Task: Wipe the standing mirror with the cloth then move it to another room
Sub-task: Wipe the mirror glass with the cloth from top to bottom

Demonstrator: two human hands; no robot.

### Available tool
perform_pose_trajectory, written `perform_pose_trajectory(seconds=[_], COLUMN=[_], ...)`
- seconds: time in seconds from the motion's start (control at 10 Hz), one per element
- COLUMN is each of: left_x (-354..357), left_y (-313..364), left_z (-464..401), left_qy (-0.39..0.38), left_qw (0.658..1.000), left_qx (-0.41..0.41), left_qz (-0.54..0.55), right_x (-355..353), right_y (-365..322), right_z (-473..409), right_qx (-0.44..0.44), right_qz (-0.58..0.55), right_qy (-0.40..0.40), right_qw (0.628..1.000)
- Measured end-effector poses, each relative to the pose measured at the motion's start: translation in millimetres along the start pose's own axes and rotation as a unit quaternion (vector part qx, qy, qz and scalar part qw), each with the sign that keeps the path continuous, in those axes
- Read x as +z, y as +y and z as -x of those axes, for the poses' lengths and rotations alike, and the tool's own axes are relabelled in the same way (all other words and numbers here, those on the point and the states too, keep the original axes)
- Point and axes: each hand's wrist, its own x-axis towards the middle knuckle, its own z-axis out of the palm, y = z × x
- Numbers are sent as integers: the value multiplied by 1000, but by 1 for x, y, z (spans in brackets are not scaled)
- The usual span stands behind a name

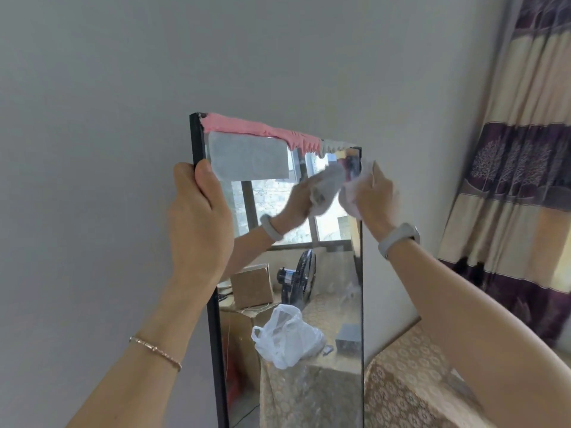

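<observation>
Mirror before wall, curtain right

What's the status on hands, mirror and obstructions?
Left hand grips black-framed standing mirror at its left edge. Right hand presses white cloth near top-right corner. Nothing obstructing.

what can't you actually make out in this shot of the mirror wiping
Head view only:
- Bottom of the black-framed standing mirror: cut off by the picture's lower edge, so its stand or footing is unseen.
- Pale crumpled cloth: motion-blurred in the right hand; its texture and exact contact with the glass are unclear.
- Mirror's left frame edge: partly hidden under the left hand.
- Pink strip along the mirror's top: material cannot be told.
</observation>
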Motion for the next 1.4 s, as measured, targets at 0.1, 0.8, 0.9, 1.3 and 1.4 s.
perform_pose_trajectory(seconds=[0.1, 0.8, 0.9, 1.3, 1.4], left_x=[0, 1, 5, 8, 7], left_y=[-2, -24, -21, -15, -16], left_z=[10, 40, 41, 46, 45], left_qy=[-1, 21, 15, -2, 0], left_qw=[1000, 999, 999, 1000, 1000], left_qx=[-5, 20, 23, -3, 1], left_qz=[-5, -25, -21, 6, 14], right_x=[9, 1, -5, 16, 14], right_y=[-35, 116, 79, -4, 24], right_z=[-3, 163, 114, 114, 169], right_qx=[-38, 347, 224, 149, 254], right_qz=[-18, 27, -15, -126, -96], right_qy=[-6, -128, -90, -37, -64], right_qw=[999, 929, 970, 980, 960])
